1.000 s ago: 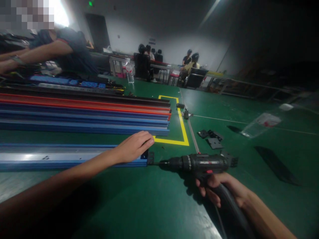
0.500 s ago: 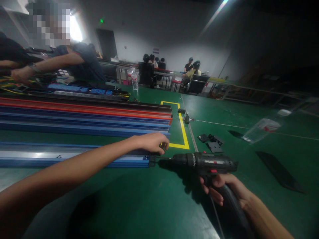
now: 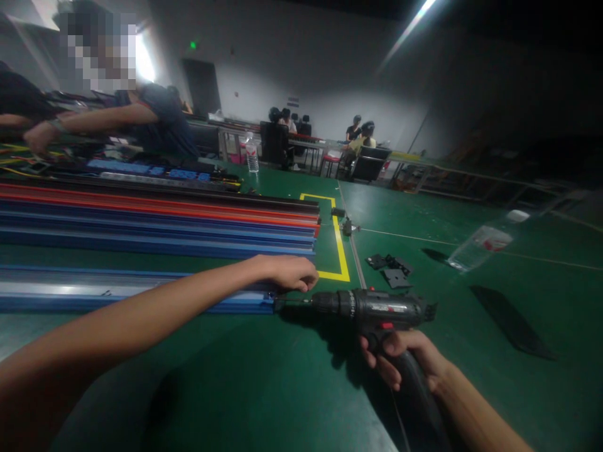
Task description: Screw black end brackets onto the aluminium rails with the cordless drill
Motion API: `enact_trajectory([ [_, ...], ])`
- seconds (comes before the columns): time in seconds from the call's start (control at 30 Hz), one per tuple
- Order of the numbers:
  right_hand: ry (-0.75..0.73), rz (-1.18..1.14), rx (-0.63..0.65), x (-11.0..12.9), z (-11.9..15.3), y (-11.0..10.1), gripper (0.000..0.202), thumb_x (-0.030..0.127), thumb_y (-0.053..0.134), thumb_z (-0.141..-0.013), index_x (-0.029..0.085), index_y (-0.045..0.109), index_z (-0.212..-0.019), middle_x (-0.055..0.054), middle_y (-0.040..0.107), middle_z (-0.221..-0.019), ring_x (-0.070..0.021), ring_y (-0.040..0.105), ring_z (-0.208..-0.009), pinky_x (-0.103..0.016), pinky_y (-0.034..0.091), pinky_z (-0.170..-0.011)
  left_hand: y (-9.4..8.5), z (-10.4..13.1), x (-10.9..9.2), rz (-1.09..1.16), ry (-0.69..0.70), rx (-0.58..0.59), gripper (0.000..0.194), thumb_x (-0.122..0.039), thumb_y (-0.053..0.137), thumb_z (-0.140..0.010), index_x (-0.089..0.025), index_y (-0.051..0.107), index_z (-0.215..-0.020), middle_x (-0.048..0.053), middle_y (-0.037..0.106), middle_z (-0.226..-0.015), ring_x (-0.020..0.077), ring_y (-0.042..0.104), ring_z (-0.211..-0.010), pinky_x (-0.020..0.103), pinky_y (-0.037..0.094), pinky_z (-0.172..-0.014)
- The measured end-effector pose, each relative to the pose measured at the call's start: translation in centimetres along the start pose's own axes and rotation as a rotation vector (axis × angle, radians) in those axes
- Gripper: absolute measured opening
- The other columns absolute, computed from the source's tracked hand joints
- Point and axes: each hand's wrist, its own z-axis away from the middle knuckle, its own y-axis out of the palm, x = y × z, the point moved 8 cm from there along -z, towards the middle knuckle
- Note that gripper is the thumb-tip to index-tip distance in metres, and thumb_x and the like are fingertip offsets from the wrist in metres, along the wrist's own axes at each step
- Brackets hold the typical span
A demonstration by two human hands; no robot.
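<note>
Dim background (image 3: pixel 301 69) blurs beyond the partly hidden drill (image 3: pixel 389 307).

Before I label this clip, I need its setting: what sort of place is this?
Probably an assembly workshop: a power drill in the right hand, long red and blue profiles on a green table, and people seated farther back.

Clear bottle (image 3: pixel 480 245) with white cap, right side.

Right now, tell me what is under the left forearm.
Under the left forearm run the nearest blue profile and some green tabletop; both show on either side. What lies in the stretch directly beneath the arm is covered and cannot be seen.
</note>
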Motion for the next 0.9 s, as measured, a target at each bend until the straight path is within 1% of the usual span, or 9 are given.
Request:
enact_trajectory([
  [0.1, -0.007, 0.007, -0.012, 0.0, -0.1, 0.0, 0.036, 0.02, 0.062, -0.069, 0.003, 0.075, -0.098, -0.011, 0.075, -0.078, -0.0078, 0.057, -0.042, -0.019, 0.051, -0.043, 0.2, -0.5, 0.2, 0.015, -0.012, 0.028, 0.007, -0.013, 0.064, -0.082, -0.018, 0.07, -0.084, 0.001, 0.068, -0.078, 0.0139, 0.058, -0.07, 0.025, 0.038, -0.061],
  [0.3, -0.035, -0.002, -0.055, 0.0, -0.3, -0.6, 0.038, 0.021, 0.061, -0.069, 0.002, 0.076, -0.098, -0.012, 0.073, -0.076, -0.0077, 0.057, -0.041, -0.018, 0.05, -0.042, 0.3, -1.3, 0.3, 0.004, -0.023, 0.062, 0.025, 0.001, 0.059, -0.069, -0.018, 0.07, -0.081, -0.001, 0.068, -0.075, 0.0124, 0.057, -0.065, 0.024, 0.037, -0.06],
  [0.4, -0.036, -0.012, -0.062, -0.1, -0.3, -0.8, 0.037, 0.021, 0.061, -0.069, 0.002, 0.076, -0.097, -0.011, 0.073, -0.076, -0.0076, 0.056, -0.04, -0.018, 0.05, -0.042, 0.1, -1.5, 0.3, -0.011, -0.023, 0.051, 0.028, 0.003, 0.057, -0.067, -0.018, 0.07, -0.079, -0.001, 0.068, -0.074, 0.0125, 0.056, -0.065, 0.024, 0.038, -0.06],
  [0.57, -0.028, -0.017, -0.077, -0.2, -0.4, -1.0, 0.037, 0.022, 0.062, -0.069, 0.003, 0.076, -0.097, -0.011, 0.073, -0.076, -0.008, 0.058, -0.041, -0.018, 0.05, -0.042, 0.1, -1.7, 0.2, -0.028, -0.017, 0.017, 0.027, 0.003, 0.056, -0.067, -0.018, 0.069, -0.076, -0.001, 0.067, -0.071, 0.0126, 0.055, -0.063, 0.025, 0.038, -0.06],
  [0.7, -0.014, -0.01, -0.1, -0.3, -0.5, -1.3, 0.036, 0.023, 0.062, -0.07, 0.003, 0.076, -0.097, -0.011, 0.072, -0.076, -0.0079, 0.058, -0.041, -0.017, 0.05, -0.041, -0.2, -1.2, -0.2, -0.048, 0.011, -0.049, 0.023, 0.003, 0.056, -0.068, -0.018, 0.066, -0.072, 0.0, 0.064, -0.072, 0.0136, 0.053, -0.066, 0.026, 0.037, -0.06],
  [0.8, -0.011, 0.001, -0.121, -0.4, -0.5, -1.4, 0.035, 0.023, 0.062, -0.07, 0.003, 0.076, -0.096, -0.011, 0.071, -0.075, -0.0076, 0.057, -0.041, -0.017, 0.05, -0.042, -1.4, -0.1, -0.3, -0.061, 0.033, -0.15, 0.02, 0.0, 0.057, -0.074, -0.018, 0.065, -0.076, 0.004, 0.065, -0.082, 0.0159, 0.053, -0.076, 0.027, 0.039, -0.067],
  [0.9, -0.025, 0.01, -0.119, -0.3, -0.5, -1.1, 0.034, 0.022, 0.062, -0.07, 0.002, 0.076, -0.094, -0.011, 0.071, -0.074, -0.0074, 0.056, -0.04, -0.017, 0.05, -0.041, -3.0, 2.0, -0.2, -0.046, 0.034, -0.239, 0.017, -0.005, 0.056, -0.083, -0.017, 0.066, -0.088, 0.007, 0.067, -0.093, 0.0183, 0.057, -0.089, 0.028, 0.042, -0.078],
])
